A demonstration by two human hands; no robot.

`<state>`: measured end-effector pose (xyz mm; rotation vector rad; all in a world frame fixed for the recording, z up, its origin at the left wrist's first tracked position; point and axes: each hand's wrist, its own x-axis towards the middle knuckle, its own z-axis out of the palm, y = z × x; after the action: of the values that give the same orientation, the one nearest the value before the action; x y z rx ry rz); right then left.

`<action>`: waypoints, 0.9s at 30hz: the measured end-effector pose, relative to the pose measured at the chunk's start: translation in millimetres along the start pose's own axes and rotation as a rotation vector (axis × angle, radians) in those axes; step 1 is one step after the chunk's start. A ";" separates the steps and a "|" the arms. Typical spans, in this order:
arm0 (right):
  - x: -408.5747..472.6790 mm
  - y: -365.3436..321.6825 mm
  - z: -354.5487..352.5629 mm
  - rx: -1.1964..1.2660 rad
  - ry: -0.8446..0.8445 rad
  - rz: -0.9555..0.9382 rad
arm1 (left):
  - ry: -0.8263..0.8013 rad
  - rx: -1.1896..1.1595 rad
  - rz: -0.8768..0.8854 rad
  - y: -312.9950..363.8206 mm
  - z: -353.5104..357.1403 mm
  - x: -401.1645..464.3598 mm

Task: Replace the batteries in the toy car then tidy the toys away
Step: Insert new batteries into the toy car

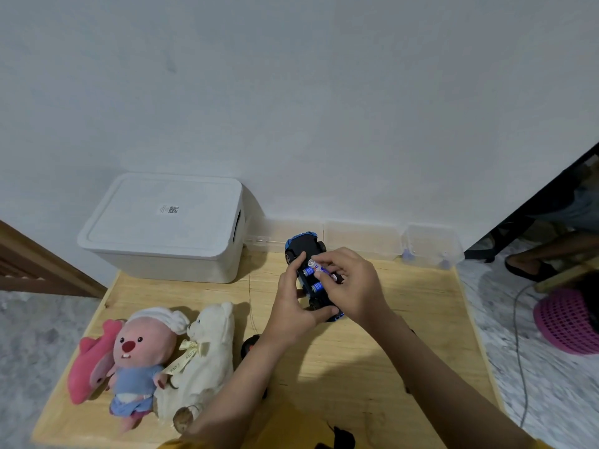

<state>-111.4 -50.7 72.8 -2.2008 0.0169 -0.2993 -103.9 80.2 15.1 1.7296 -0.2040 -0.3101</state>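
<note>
A blue and black toy car (304,246) lies upside down on the wooden table (405,319), its battery bay open with blue batteries showing inside. My left hand (293,314) grips the car's side and rear end. My right hand (351,285) pinches a blue and white battery (316,265) over the bay. A dark remote control (249,346) lies partly hidden under my left forearm. A pink plush fish (89,361), a pink beaver plush (142,354) and a cream teddy bear (207,348) lie at the front left.
A white lidded storage box (162,225) stands at the back left by the wall. Clear plastic containers (431,243) line the back edge. On the floor to the right are a pink basket (567,322), a grey cable (518,335) and another person's sandalled foot (528,267).
</note>
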 end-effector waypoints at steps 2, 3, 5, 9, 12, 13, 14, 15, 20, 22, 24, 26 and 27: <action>-0.4 1.0 0.7 -0.024 -0.010 -0.067 | 0.001 -0.004 0.001 2.3 -0.1 -0.3; -0.8 1.7 1.1 -0.048 -0.014 -0.089 | 0.005 -0.007 0.001 3.3 -0.2 -0.5; -1.9 3.9 1.6 -0.098 -0.009 -0.113 | 0.023 -0.012 0.002 4.3 -0.6 -0.9; -3.9 14.0 2.0 -0.201 -0.021 -0.193 | 0.028 0.009 0.004 4.8 -3.0 -1.3; -2.5 22.5 1.7 -0.225 -0.101 -0.216 | 0.007 0.034 0.001 5.1 -5.3 -2.5; -1.9 24.2 1.4 -0.224 -0.125 -0.215 | 0.003 0.038 -0.003 5.1 -5.8 -3.0; -1.4 25.2 1.1 -0.214 -0.142 -0.208 | 0.000 0.038 -0.009 5.4 -6.1 -3.4; -1.1 25.8 0.8 -0.195 -0.152 -0.194 | -0.004 0.036 -0.015 6.2 -6.3 -3.8; 6.6 23.1 -1.9 -0.028 -0.187 -0.006 | -0.011 0.000 -0.025 12.0 -7.0 -5.4; 8.7 20.3 -3.7 0.007 -0.201 0.050 | -0.011 -0.024 -0.026 14.6 -6.9 -5.7; 9.3 18.7 -3.6 -0.028 -0.200 0.060 | -0.016 -0.046 -0.027 16.5 -6.1 -5.8; 9.9 18.2 -2.5 -0.019 -0.196 0.091 | -0.014 -0.063 -0.031 17.6 -5.5 -6.1; 10.5 17.5 -2.4 0.005 -0.200 0.114 | -0.010 -0.065 -0.036 17.5 -5.6 -6.2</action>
<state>-100.1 -64.4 62.5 -2.2056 0.0317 -0.0154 -107.3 84.1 33.7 1.6692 -0.1683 -0.3479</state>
